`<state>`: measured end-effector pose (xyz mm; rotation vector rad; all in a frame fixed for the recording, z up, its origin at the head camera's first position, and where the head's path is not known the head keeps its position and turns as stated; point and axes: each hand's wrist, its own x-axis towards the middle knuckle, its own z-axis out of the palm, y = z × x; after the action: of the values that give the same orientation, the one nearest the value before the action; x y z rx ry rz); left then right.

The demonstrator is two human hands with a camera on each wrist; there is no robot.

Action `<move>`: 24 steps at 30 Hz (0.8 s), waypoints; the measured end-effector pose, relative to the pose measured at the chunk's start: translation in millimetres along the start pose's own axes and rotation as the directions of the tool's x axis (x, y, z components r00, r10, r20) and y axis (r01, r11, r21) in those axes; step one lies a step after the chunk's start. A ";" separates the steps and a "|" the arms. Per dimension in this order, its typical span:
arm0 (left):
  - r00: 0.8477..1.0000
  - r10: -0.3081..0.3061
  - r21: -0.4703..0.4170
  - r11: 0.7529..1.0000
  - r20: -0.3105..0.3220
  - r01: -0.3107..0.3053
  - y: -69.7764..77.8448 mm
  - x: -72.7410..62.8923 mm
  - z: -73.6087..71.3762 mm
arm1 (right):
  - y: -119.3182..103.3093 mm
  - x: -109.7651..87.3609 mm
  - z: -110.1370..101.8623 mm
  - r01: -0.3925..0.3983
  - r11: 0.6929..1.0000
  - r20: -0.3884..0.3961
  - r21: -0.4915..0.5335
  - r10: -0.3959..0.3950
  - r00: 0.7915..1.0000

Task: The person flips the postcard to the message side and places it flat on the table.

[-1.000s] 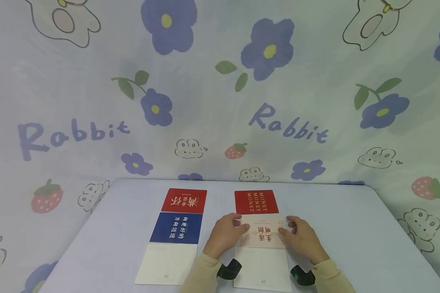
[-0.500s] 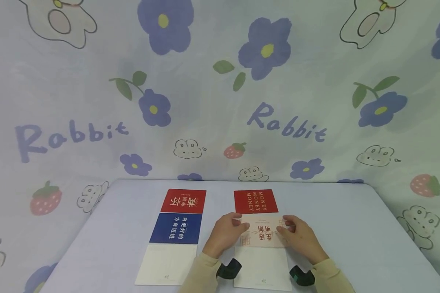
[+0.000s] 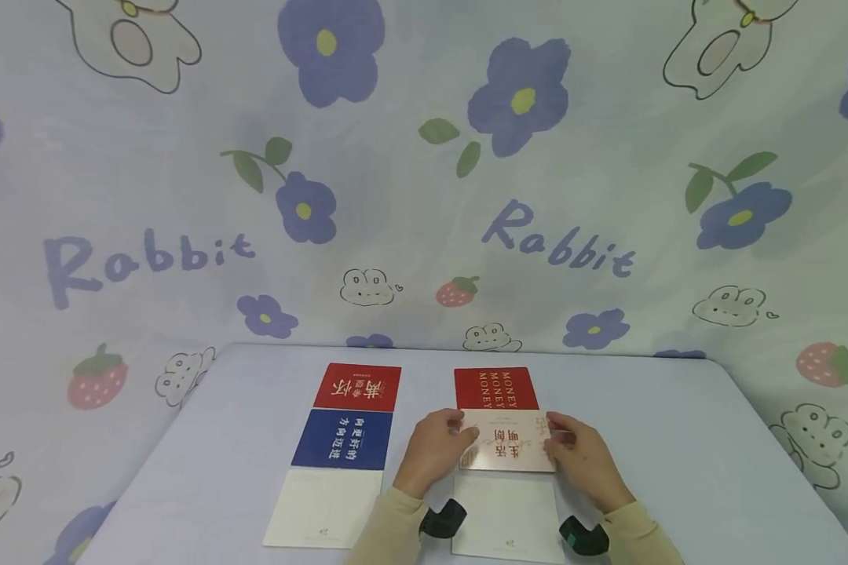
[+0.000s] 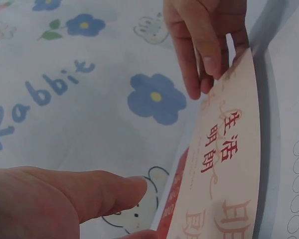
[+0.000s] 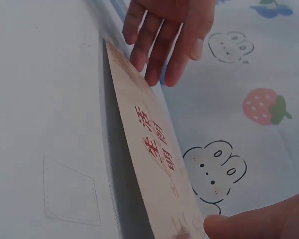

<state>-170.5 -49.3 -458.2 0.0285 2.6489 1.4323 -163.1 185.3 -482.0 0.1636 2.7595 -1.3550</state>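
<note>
In the head view, both hands hold a beige postcard (image 3: 506, 451) with red Chinese characters by its two short sides. My left hand (image 3: 431, 453) has its thumb and fingers at the left side, my right hand (image 3: 588, 459) at the right side. The card is raised and tipped, its near edge above a dark shadow strip in both wrist views. Behind it lies a red postcard (image 3: 495, 386) lettered MONEY; in front is a cream card (image 3: 506, 514), face up on the table.
To the left, a second column holds a red postcard (image 3: 378, 373), a blue postcard (image 3: 312, 441) and a cream card (image 3: 325, 506). They lie edge to edge on the white table (image 3: 205, 463). A rabbit-print cloth (image 3: 410, 196) hangs behind the table's far edge.
The beige postcard has been lifted and tilted off its place in the right column, so its surface catches light and it overlaps the red card's lower edge. The hands moved only slightly.
</note>
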 end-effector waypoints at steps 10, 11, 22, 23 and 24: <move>0.999 0.033 0.019 0.999 -0.023 -0.032 -6.1 5.0 0.5 | 1.1 1.6 -1.4 -0.017 0.992 0.002 0.124 0.017 1.000; 0.999 0.036 0.020 0.999 -0.026 -0.036 -6.3 5.6 -0.3 | 1.4 1.8 -1.5 -0.016 0.991 0.004 0.135 0.015 1.000; 0.999 0.015 -0.020 1.000 -0.031 -0.016 -10.4 8.4 -7.3 | 1.3 2.5 -1.2 -0.052 0.977 0.007 0.208 0.052 0.999; 0.999 0.015 -0.031 0.999 -0.033 -0.016 -11.0 8.8 -7.5 | 1.1 2.3 -1.2 -0.058 0.975 0.004 0.213 0.058 0.998; 0.999 0.017 -0.040 0.999 -0.037 -0.019 -11.3 9.1 -7.7 | 0.8 2.1 -1.1 -0.063 0.974 0.002 0.218 0.064 0.998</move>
<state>-179.9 -61.2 -464.3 0.0225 2.6547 1.5052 -165.1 186.8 -482.1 0.2637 2.5788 -1.6393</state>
